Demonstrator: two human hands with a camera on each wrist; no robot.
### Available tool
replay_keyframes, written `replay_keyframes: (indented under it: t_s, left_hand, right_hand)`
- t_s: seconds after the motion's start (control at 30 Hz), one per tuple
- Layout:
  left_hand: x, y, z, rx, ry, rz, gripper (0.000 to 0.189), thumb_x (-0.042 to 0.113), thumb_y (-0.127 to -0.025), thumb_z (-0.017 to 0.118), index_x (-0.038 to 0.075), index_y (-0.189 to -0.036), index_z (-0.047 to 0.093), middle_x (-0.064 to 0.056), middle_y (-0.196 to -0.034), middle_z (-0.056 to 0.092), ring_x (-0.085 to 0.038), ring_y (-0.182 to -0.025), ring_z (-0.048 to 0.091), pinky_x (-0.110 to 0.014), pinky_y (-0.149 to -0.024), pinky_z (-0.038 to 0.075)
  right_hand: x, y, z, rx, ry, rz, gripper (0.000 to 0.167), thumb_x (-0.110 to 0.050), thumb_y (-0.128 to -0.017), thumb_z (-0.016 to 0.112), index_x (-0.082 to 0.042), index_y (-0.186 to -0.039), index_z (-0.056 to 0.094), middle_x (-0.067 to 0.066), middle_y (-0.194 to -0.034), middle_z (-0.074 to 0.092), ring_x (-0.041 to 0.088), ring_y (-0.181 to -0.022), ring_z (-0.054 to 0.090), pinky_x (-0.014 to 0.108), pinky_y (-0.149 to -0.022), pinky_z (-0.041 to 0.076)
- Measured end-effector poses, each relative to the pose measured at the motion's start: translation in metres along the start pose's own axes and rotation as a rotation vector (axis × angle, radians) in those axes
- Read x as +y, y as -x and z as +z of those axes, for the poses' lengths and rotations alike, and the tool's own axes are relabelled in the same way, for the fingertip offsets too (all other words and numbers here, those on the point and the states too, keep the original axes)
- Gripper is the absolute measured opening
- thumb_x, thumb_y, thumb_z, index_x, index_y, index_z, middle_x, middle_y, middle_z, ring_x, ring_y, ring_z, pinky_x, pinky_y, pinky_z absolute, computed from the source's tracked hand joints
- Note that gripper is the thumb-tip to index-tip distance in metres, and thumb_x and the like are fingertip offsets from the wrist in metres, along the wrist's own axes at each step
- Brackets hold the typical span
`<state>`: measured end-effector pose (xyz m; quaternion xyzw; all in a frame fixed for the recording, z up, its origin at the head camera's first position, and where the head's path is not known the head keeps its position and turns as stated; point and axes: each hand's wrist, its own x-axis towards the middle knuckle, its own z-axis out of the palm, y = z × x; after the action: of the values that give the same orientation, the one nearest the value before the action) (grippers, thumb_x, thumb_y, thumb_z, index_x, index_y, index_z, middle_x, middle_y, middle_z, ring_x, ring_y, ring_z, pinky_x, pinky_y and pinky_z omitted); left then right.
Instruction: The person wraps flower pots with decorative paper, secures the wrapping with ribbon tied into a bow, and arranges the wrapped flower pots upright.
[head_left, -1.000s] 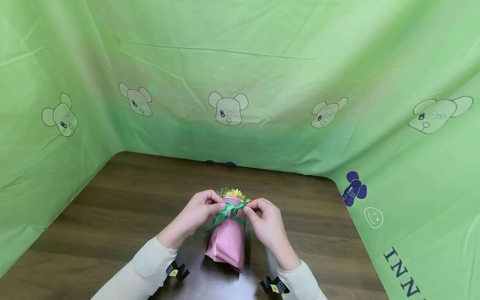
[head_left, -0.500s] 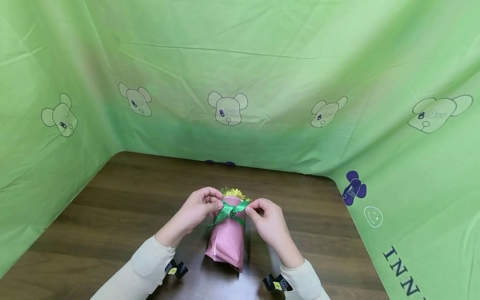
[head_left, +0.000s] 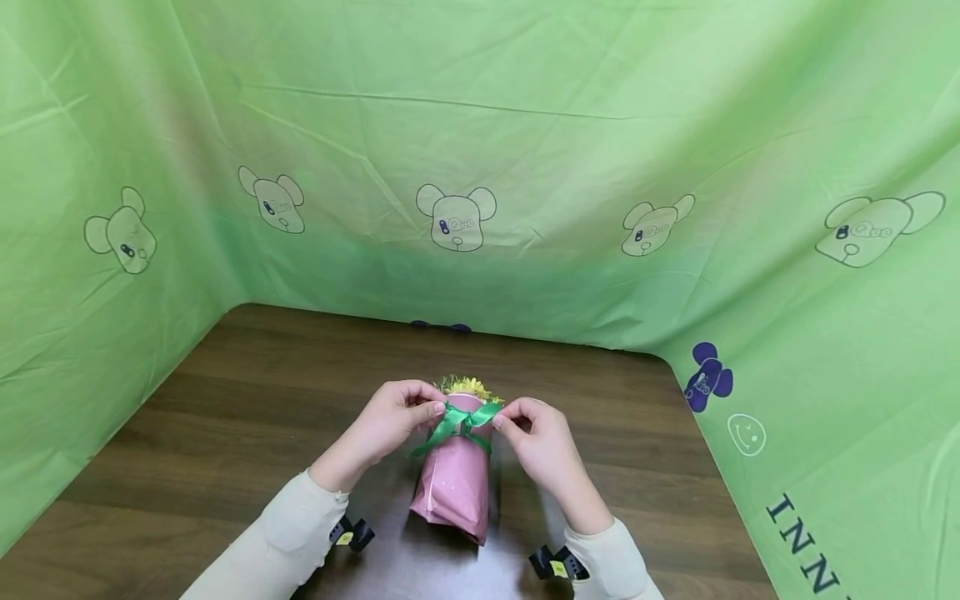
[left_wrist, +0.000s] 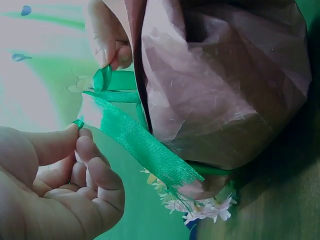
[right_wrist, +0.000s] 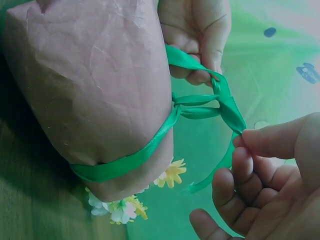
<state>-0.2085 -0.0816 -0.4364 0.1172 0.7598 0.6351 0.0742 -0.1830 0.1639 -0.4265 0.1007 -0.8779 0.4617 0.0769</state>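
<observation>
A bouquet in pink wrapping paper (head_left: 453,487) lies on the brown table, its yellow and white flowers (head_left: 468,386) pointing away from me. Round its neck runs a green satin ribbon (right_wrist: 125,166), knotted in front. My left hand (head_left: 392,423) pinches one part of the ribbon between thumb and index finger. On the other side, thumb and index finger of my right hand (head_left: 543,440) pinch another part, stretched from the knot. In the left wrist view a loose ribbon end (left_wrist: 150,147) with a frayed edge hangs down across the wrapping.
The wooden table (head_left: 300,392) extends around the bouquet. Green cloth (head_left: 555,150) printed with bear heads walls it in at the back and both sides. Black wrist straps with small devices (head_left: 351,535) sit at both cuffs.
The right hand has shifted slightly right and the hands are a little farther apart. The ribbon between them is drawn wider and flatter, while the bouquet stays in place.
</observation>
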Motion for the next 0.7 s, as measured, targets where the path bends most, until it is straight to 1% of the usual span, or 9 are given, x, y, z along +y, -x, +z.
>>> replay_keyframes:
  t_s: [0.13, 0.3, 0.43, 0.5, 0.63, 0.7]
  left_hand:
    - [-0.0006, -0.0004, -0.0017, -0.003, -0.023, -0.003, 0.009, 0.007, -0.096, 0.069, 0.001, -0.1, 0.073, -0.007, -0.083, 0.068, -0.024, -0.077, 0.062, -0.027, -0.064, 0.052]
    - [-0.002, -0.001, -0.0036, -0.004, -0.053, -0.005, 0.009, 0.006, -0.097, 0.068, 0.0, -0.1, 0.072, -0.008, -0.085, 0.068, -0.021, -0.079, 0.062, -0.031, -0.069, 0.055]
    - [-0.0025, -0.0013, -0.0055, -0.004, -0.061, -0.006, 0.009, 0.006, -0.097, 0.067, -0.003, -0.099, 0.071, -0.018, -0.089, 0.068, -0.018, -0.078, 0.062, -0.029, -0.069, 0.054]
    - [-0.0027, -0.0014, -0.0064, -0.001, -0.073, -0.008, 0.009, 0.006, -0.098, 0.066, -0.002, -0.099, 0.07, -0.021, -0.09, 0.068, -0.016, -0.076, 0.061, -0.029, -0.069, 0.054]
    - [-0.0036, -0.0022, -0.0082, 0.001, -0.094, -0.025, 0.008, 0.007, -0.098, 0.066, 0.001, -0.098, 0.071, -0.021, -0.091, 0.067, -0.016, -0.075, 0.059, -0.03, -0.068, 0.053]
    - [-0.0039, -0.0024, -0.0092, -0.001, -0.104, -0.028, 0.008, 0.008, -0.098, 0.066, 0.002, -0.098, 0.071, -0.019, -0.09, 0.067, -0.019, -0.077, 0.061, -0.03, -0.068, 0.053]
  right_hand:
    - [0.0014, -0.0007, -0.0014, -0.015, -0.009, 0.012, 0.012, -0.011, -0.09, 0.077, -0.016, -0.081, 0.072, -0.005, -0.077, 0.064, 0.012, -0.073, 0.056, 0.025, -0.067, 0.046]
    - [0.0024, -0.001, -0.0033, -0.027, -0.011, 0.03, 0.012, -0.012, -0.09, 0.077, -0.017, -0.08, 0.072, -0.006, -0.076, 0.065, 0.012, -0.073, 0.056, 0.025, -0.068, 0.046]
    - [0.0021, -0.0015, -0.005, -0.043, -0.012, 0.037, 0.012, -0.011, -0.09, 0.076, -0.017, -0.08, 0.072, -0.005, -0.077, 0.065, 0.012, -0.073, 0.056, 0.025, -0.068, 0.046]
    - [0.0015, -0.0013, -0.0062, -0.051, -0.016, 0.043, 0.012, -0.011, -0.09, 0.076, -0.016, -0.08, 0.072, -0.005, -0.077, 0.065, 0.012, -0.073, 0.056, 0.025, -0.067, 0.046]
    - [0.0014, -0.0013, -0.0083, -0.065, -0.02, 0.056, 0.012, -0.011, -0.09, 0.075, -0.016, -0.08, 0.072, -0.004, -0.077, 0.065, 0.013, -0.073, 0.055, 0.025, -0.067, 0.045]
    - [0.0023, -0.0016, -0.0089, -0.071, -0.02, 0.057, 0.011, -0.011, -0.091, 0.075, -0.015, -0.081, 0.072, -0.005, -0.077, 0.065, 0.013, -0.073, 0.055, 0.025, -0.067, 0.045]
